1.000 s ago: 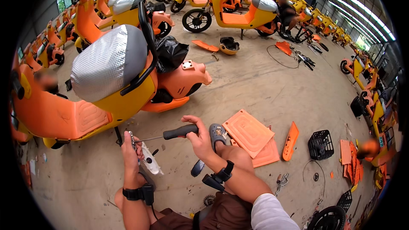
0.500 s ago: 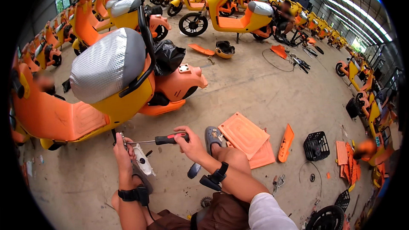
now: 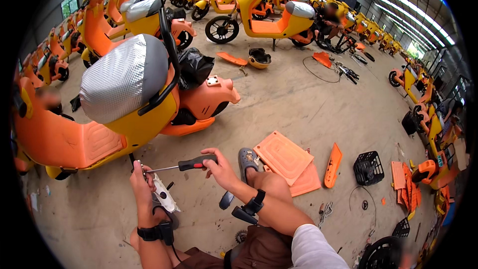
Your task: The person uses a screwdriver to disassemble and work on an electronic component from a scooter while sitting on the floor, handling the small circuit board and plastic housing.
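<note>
My right hand [image 3: 217, 167] grips the handle of a screwdriver [image 3: 191, 164], black with a red patch. Its metal shaft points left, and the tip meets a small metal part [image 3: 143, 168] pinched in my left hand [image 3: 141, 183]. What exactly that part is I cannot make out, since the fingers cover most of it. Just below the shaft, beside my left hand, is a white plate-like piece [image 3: 165, 195] with a dark round spot and a short black stub. A yellow and orange scooter [image 3: 137, 132] with a silver-covered seat stands just beyond my left hand.
Orange panels [image 3: 284, 155] lie right of my shoe, with a curved orange piece [image 3: 333, 165] and a black basket [image 3: 369, 168] farther right. A yellow helmet [image 3: 259, 59] rests on the floor ahead. Rows of scooters [image 3: 279, 22] fill the back; another person [image 3: 330, 22] sits there.
Both hands and the screwdriver stay joined at the metal part, with the left hand shifted slightly. The whole view has moved a little; nothing was let go.
</note>
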Available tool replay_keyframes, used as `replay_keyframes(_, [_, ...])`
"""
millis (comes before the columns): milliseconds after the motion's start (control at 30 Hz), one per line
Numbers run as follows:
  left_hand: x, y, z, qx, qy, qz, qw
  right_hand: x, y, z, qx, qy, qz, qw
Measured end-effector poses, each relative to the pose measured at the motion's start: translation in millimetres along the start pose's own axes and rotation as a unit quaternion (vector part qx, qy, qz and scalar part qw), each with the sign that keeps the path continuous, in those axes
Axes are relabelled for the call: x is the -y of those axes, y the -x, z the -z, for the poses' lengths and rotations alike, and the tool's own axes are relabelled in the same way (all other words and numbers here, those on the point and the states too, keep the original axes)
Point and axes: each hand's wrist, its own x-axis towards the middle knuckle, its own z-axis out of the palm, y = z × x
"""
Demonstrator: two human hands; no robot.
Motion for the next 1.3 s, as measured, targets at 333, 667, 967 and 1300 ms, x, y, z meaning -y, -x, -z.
replay_keyframes(333, [5.5,-3.8,0.0,0.010,-0.023,-0.009,1.000,6.2,-2.2,10.0,0.045,-0.016,-0.066,0.997])
replay_keyframes(667, [12.8,-6.5,-8.3,0.005,-0.014,-0.005,1.000,9.6,-4.4,16.9,0.004,0.063,-0.131,0.989])
replay_keyframes(967, [10.8,-9.1,-13.7,0.000,0.006,0.001,1.000,7.9,4.7,9.2,-0.015,0.044,-0.016,0.999])
replay_keyframes(1300, [4.7,-5.4,-12.4,0.004,0.028,0.008,1.000,7.6,7.6,6.5,0.000,0.033,0.018,0.999])
